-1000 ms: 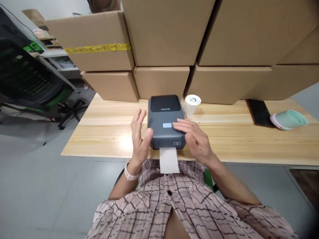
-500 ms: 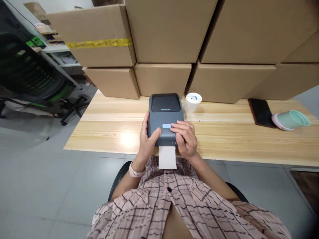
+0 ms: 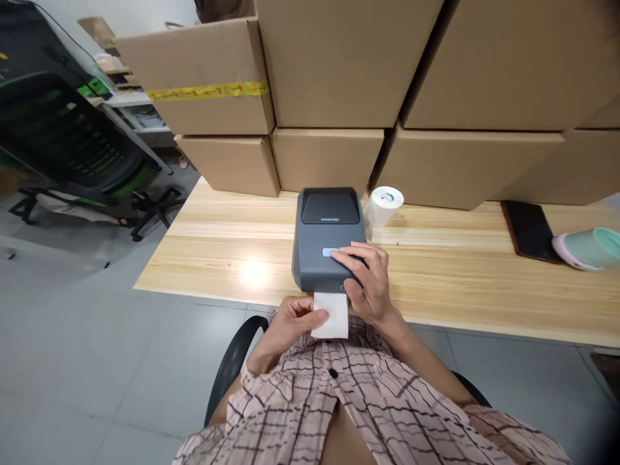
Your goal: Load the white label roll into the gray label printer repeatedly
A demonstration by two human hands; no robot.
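A dark grey label printer [image 3: 320, 268] sits at the front edge of the wooden table. A strip of white label paper [image 3: 335, 323] hangs out of its front slot. My left hand [image 3: 296, 323] is closed on the left side of that strip, thumb on top. On the printer's right front corner rests my right hand [image 3: 371, 278], its fingers stretched across the top and a fingertip at the pale button [image 3: 330, 252]. Its palm holds nothing. Just behind the printer's right side stands a roll of white labels [image 3: 384, 205].
Stacked cardboard boxes [image 3: 329, 155] line the back of the wooden table [image 3: 217, 239]. To the right lie a black phone [image 3: 530, 229] and a green and pink cup [image 3: 591, 248] on its side. An office chair [image 3: 72, 142] stands on the floor at left.
My left hand has left the printer's left side and come down to the paper strip, which it now grips. My right hand stays on the printer; its fingertip has shifted onto the button.
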